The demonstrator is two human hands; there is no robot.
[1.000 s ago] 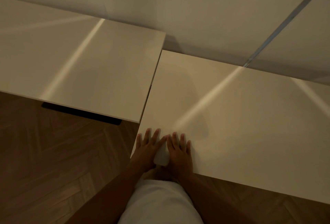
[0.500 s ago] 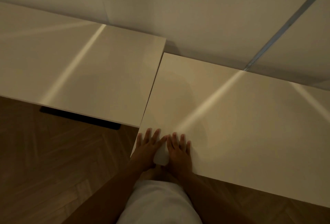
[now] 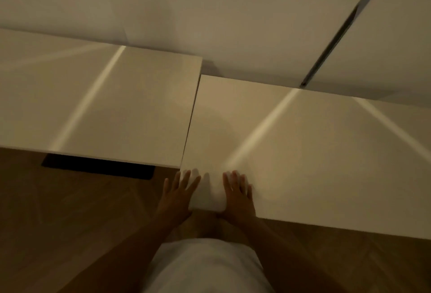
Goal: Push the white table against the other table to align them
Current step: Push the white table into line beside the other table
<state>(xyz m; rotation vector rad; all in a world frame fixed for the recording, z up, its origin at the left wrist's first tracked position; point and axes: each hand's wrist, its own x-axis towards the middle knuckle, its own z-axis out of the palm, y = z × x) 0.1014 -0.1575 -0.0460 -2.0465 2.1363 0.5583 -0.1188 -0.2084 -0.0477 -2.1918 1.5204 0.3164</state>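
Note:
Two white tables stand side by side against a pale wall. The right white table (image 3: 303, 152) reaches nearer to me than the left table (image 3: 93, 110); a thin dark seam separates their side edges. My left hand (image 3: 178, 196) lies at the right table's near left corner with straight spread fingers, partly over its edge. My right hand (image 3: 236, 196) presses flat on the same tabletop, a hand's width to the right. Both hands look motion-blurred at the fingertips.
A dark wooden herringbone floor (image 3: 70, 222) spreads below the tables. A black table foot (image 3: 98, 166) shows under the left table. The pale wall (image 3: 210, 12) has a dark metal strip (image 3: 338, 36) running diagonally at the upper right. My white clothing (image 3: 205, 267) fills the bottom.
The right table has slid away from me and closer to the wall, and the seam looks narrower. My hands, thumbs touching before, have spread apart on the tabletop.

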